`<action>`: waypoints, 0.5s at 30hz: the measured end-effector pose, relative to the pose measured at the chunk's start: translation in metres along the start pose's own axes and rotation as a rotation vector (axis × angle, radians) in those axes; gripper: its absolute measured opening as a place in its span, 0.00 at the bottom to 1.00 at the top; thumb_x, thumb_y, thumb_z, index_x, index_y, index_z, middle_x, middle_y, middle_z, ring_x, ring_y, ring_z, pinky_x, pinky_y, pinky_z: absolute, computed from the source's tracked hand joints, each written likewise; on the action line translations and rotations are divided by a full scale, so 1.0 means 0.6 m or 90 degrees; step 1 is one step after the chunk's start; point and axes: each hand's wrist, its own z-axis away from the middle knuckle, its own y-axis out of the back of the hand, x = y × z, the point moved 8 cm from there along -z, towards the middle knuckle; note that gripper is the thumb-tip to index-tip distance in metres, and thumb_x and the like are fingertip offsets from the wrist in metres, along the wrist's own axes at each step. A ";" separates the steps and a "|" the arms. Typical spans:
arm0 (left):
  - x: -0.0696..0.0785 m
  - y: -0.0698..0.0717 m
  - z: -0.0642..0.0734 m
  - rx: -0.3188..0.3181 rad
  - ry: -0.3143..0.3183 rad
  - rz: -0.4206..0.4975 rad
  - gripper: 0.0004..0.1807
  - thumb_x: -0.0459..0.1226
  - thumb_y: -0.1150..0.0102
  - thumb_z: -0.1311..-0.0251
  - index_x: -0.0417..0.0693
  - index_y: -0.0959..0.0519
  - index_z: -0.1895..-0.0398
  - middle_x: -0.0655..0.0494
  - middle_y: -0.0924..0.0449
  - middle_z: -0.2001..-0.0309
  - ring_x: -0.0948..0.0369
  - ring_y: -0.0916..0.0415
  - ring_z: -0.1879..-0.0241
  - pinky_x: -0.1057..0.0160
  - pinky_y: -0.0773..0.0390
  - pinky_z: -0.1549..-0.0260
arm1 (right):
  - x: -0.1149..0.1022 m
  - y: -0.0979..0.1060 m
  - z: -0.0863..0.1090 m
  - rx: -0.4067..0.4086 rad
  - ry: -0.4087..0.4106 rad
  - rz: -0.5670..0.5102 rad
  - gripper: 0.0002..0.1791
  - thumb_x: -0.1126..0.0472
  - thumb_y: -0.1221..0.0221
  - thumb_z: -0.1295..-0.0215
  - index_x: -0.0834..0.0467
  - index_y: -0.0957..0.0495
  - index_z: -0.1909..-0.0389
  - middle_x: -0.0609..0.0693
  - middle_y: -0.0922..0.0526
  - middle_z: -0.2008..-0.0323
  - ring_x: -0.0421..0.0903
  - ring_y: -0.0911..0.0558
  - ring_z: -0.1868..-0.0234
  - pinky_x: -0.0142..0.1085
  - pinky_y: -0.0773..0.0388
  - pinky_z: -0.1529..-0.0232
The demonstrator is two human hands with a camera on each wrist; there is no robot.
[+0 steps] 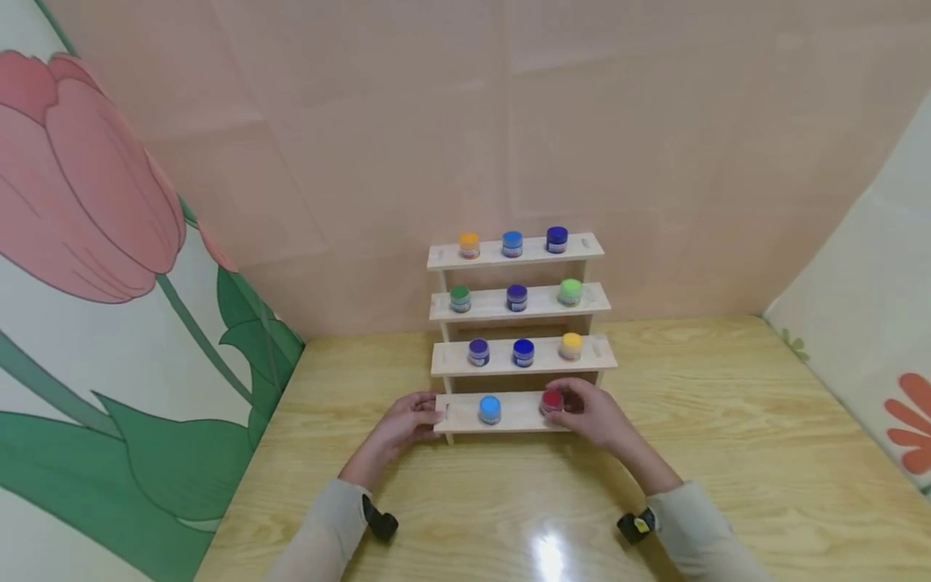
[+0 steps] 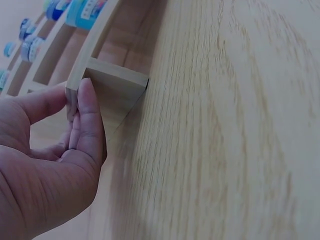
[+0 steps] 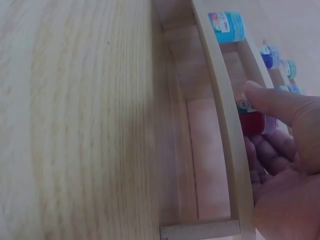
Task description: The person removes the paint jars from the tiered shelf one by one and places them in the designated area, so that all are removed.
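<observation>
A stepped wooden rack [image 1: 454,414] with four shelves stands on the table, small paint jars on each shelf. My left hand [image 1: 407,420] pinches the left end of the lowest shelf between thumb and fingers, as the left wrist view shows closely. At that shelf's right part, my right hand [image 1: 587,411] grips a red paint jar [image 1: 552,402], thumb on the near side and fingers behind. In the right wrist view the red jar [image 3: 252,122] sits at the shelf board between thumb and fingers. A light blue jar [image 1: 490,410] stands left of it on the same shelf.
Above, the shelves carry three jars each, among them a yellow jar [image 1: 571,346], a green jar [image 1: 460,298] and an orange jar [image 1: 469,245]. Behind the rack hangs a pinkish backdrop [image 1: 364,162]. Wood-grain tabletop [image 1: 465,501] extends in front and to both sides.
</observation>
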 end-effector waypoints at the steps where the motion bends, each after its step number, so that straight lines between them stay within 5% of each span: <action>1: 0.000 0.000 0.000 -0.001 -0.002 -0.001 0.30 0.26 0.39 0.36 0.29 0.35 0.31 0.46 0.26 0.52 0.57 0.21 0.61 0.61 0.14 0.61 | -0.001 0.000 0.000 -0.001 -0.001 0.005 0.26 0.61 0.27 0.43 0.61 0.21 0.44 0.57 0.17 0.52 0.52 0.18 0.53 0.47 0.17 0.49; 8: -0.001 0.002 0.001 0.001 -0.005 0.000 0.31 0.25 0.39 0.36 0.29 0.36 0.30 0.47 0.26 0.53 0.57 0.20 0.62 0.63 0.13 0.62 | 0.000 0.002 0.002 0.004 -0.008 0.010 0.25 0.61 0.27 0.42 0.58 0.21 0.43 0.57 0.17 0.50 0.53 0.18 0.51 0.48 0.17 0.48; 15: 0.000 0.000 0.001 -0.003 0.001 -0.006 0.31 0.25 0.40 0.35 0.30 0.36 0.30 0.47 0.26 0.54 0.58 0.20 0.62 0.64 0.13 0.63 | -0.002 0.015 0.014 0.005 0.046 -0.010 0.24 0.62 0.29 0.39 0.60 0.21 0.42 0.59 0.18 0.47 0.57 0.18 0.47 0.51 0.17 0.46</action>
